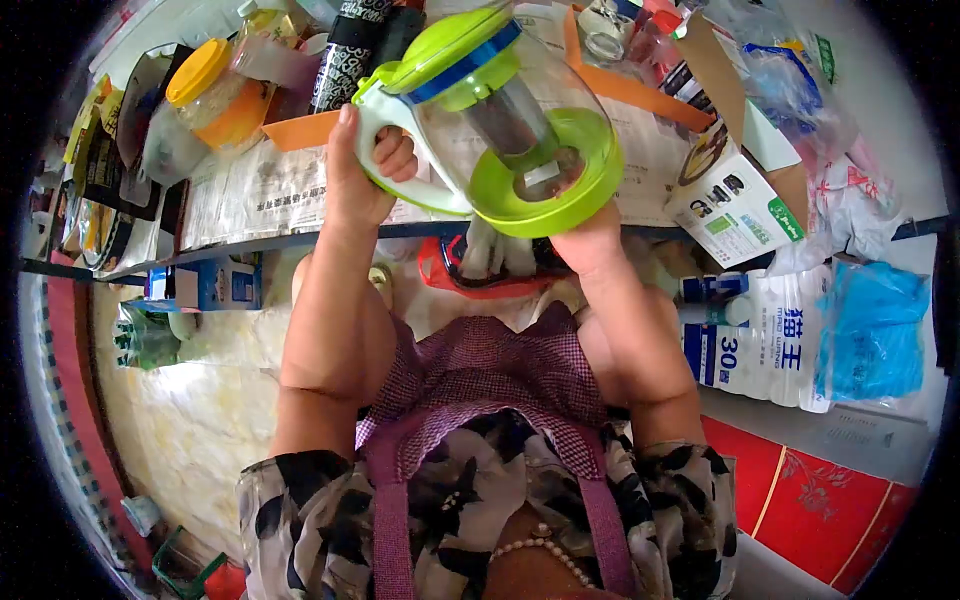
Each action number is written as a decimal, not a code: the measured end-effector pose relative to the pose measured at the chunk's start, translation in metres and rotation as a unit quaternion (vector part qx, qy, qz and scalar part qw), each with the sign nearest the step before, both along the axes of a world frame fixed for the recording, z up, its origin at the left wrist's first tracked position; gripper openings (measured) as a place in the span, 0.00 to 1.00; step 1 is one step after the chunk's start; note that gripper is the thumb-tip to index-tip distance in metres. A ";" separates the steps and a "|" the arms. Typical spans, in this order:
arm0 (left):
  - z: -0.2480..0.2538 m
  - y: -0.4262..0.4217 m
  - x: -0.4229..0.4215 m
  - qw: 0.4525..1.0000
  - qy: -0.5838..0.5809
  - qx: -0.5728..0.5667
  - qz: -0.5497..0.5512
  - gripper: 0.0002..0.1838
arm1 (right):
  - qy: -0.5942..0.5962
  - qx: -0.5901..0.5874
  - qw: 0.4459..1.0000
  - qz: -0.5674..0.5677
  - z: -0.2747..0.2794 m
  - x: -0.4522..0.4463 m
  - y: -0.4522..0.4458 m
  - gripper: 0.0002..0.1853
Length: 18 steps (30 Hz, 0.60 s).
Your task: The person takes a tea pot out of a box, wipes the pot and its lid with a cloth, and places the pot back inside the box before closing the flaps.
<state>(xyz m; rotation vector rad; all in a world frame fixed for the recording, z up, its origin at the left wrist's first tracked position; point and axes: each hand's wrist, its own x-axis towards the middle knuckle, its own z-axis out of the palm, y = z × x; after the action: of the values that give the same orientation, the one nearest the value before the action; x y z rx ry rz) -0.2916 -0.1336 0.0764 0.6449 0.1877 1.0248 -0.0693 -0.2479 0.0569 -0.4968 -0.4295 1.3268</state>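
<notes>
A clear glass teapot [590,85] with a lime-green lid [445,48], a green base [530,218] and a dark mesh infuser inside is tilted above the shelf edge. My left hand [362,175] is wrapped around its white and green handle [432,172]. Under the base, my right hand [590,238] supports the teapot from the right; most of its fingers are hidden behind it. Both hands hold the teapot over a shelf lined with printed paper [250,200].
On the shelf, a yellow-lidded jar [215,95] and a patterned black cylinder [348,55] stand left, an opened carton [735,195] right. An orange-edged tray [640,90] lies behind the teapot. Below are a blue box [225,284], a large white container [780,340] and a red bag [490,288].
</notes>
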 end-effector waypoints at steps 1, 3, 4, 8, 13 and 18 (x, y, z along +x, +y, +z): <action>-0.001 0.000 0.002 1.000 0.008 -0.003 0.007 0.25 | 0.029 0.001 1.000 0.010 0.007 -0.002 0.001 0.19; 0.003 -0.001 0.004 0.998 0.059 0.011 0.024 0.25 | 0.089 0.004 0.996 0.027 0.017 -0.003 0.004 0.19; 0.003 -0.001 0.005 0.996 0.074 0.013 0.038 0.24 | 0.105 0.020 0.993 0.054 0.016 -0.001 0.005 0.20; 0.007 0.002 -0.001 0.979 0.153 0.047 0.126 0.23 | 0.133 0.006 0.986 0.103 0.022 0.005 0.004 0.27; 0.003 0.008 -0.013 0.984 0.120 0.049 0.122 0.21 | 0.110 -0.037 0.991 0.067 0.021 0.013 0.002 0.33; 0.006 -0.006 -0.021 0.994 0.078 0.052 0.063 0.20 | 0.020 0.000 0.999 -0.032 0.024 0.012 0.003 0.32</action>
<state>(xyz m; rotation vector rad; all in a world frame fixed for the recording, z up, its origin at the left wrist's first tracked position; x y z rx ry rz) -0.3125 -0.1392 0.0822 0.8164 0.3174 1.1114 -0.0568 -0.2445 0.0810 -0.4796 -0.3789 1.2729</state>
